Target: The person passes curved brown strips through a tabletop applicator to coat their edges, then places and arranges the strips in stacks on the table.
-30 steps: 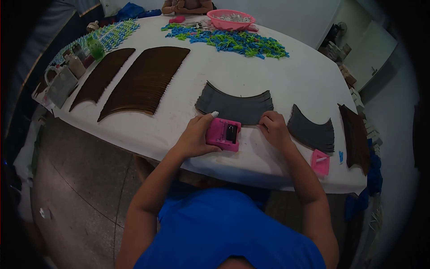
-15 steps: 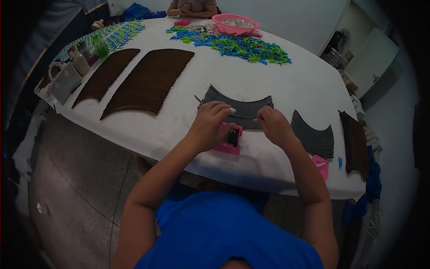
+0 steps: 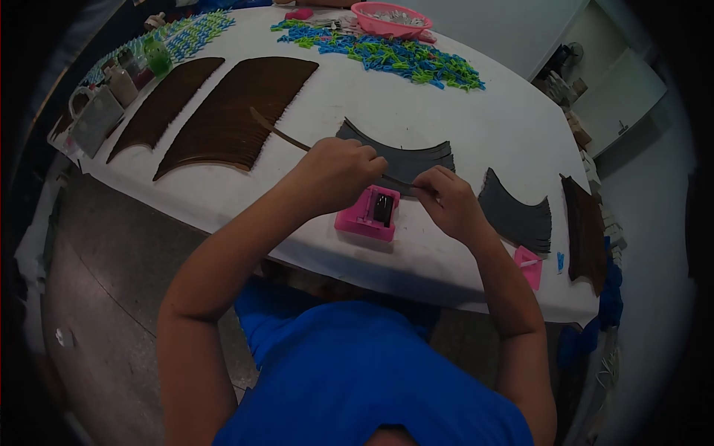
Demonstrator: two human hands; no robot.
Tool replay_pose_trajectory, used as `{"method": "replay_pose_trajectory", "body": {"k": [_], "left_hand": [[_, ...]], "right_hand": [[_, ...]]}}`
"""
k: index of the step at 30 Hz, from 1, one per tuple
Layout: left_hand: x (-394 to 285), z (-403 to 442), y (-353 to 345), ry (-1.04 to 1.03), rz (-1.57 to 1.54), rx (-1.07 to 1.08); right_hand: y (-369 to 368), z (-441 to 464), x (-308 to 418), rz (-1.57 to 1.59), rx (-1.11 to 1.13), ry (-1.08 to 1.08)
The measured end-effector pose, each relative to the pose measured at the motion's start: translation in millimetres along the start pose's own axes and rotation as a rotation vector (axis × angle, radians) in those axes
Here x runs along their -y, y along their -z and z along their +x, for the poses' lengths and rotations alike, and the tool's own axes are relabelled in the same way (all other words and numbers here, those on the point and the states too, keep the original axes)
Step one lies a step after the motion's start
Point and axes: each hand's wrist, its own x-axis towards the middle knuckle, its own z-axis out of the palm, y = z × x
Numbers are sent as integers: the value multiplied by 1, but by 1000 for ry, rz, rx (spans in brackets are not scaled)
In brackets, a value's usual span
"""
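A thin curved dark strip runs between my hands, its free end reaching left over the wide brown stack. My left hand is closed on the strip near its middle. Pinched in the fingertips of my right hand is the strip's right end. Just below my left hand a pink holder with a black roller rests on the table. Behind both hands lies a curved stack of grey strips, partly covered by them.
Left are two brown strip stacks and bottles. Blue and green clips and a pink basket lie at the back. A smaller grey stack, a pink piece and another brown stack are right.
My left hand has left the pink holder, uncovering it, and now holds a strip that extends left. My right hand stays near the grey stack, pinching the strip's end. The view has shifted slightly.
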Motion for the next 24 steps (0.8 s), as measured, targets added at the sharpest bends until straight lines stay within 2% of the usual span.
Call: {"method": "replay_pose_trajectory", "body": {"k": [2,8,13,24], "left_hand": [[-1,3,5,15,-6,106],[-1,8,10,-69,7,167],[-2,13,18,-117,39,225],[-6,21,21,-175,144,285]], "right_hand": [[-7,2,-1,8,12,5],[-25,7,-2,43,38,33],[-33,10,-10,80,151,6],[-49,12,-18,60,175,39]]}}
